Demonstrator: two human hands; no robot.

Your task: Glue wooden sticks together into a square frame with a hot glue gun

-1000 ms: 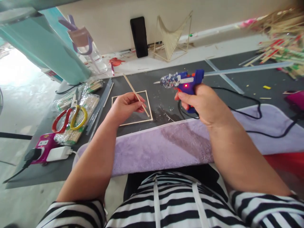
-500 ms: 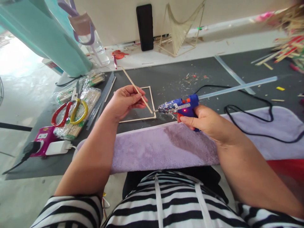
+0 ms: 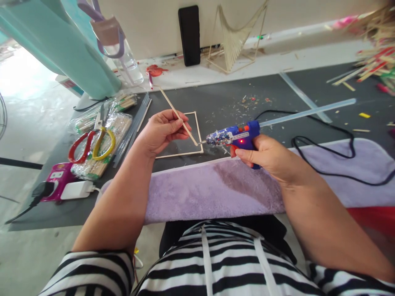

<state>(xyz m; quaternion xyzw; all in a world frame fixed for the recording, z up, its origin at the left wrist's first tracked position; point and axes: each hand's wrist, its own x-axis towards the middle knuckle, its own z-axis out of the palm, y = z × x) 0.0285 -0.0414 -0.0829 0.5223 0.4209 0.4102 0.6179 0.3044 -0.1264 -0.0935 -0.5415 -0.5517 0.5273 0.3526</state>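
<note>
Between the thumb and fingers of my left hand (image 3: 168,130) is a thin wooden stick (image 3: 173,107), slanting down to the right. Wrapped around the handle of a blue hot glue gun (image 3: 240,136) is my right hand (image 3: 262,153). The gun's nozzle meets the stick's lower end, or comes very near it; I cannot tell which. A translucent glue stick (image 3: 308,112) juts from the gun's back, and a small red light glows on its side. Under my left hand a square frame of sticks (image 3: 199,127) lies on the dark mat, its left part hidden by the hand.
Scissors (image 3: 105,144) rest on bagged sticks (image 3: 119,123) at left, near a purple power strip (image 3: 58,174). A black phone (image 3: 189,36) and a stick model (image 3: 233,41) stand at the back. The gun's black cord (image 3: 324,154) crosses a lilac cloth (image 3: 197,193).
The glue gun's back end has shifted very slightly, and its glue stick reaches a little less far right. Both hands keep their hold, almost still.
</note>
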